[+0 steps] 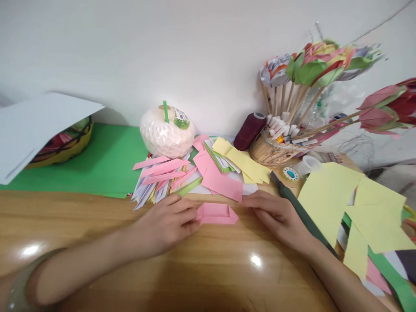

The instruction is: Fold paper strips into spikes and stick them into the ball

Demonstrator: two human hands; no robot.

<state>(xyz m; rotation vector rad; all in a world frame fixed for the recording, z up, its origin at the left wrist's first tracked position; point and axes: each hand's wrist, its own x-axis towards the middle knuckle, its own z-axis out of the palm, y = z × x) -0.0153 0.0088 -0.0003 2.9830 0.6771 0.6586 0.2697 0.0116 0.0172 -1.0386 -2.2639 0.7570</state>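
Note:
A pink paper strip (216, 211), folded into a shallow shape with a pointed right end, lies on the wooden table. My left hand (172, 221) pinches its left end between thumb and fingers. To the right of the strip, my right hand (279, 216) has its fingers stretched out, the thumb apart below them. Its fingertips are close to the corner of a flat pink paper sheet (224, 182); whether they touch it I cannot tell. Just behind my left hand is a pile of folded paper pieces (162, 173) in pink, white and yellow.
A netted coconut (167, 132) with a green straw stands behind the pile. Yellow strips (248, 162), a maroon thread spool (249, 131) and a wooden pot (271, 147) of paper flowers are back right. A dark green tool (305, 214) lies beside yellow sheets (328, 195). Green sheet (110, 151) at left.

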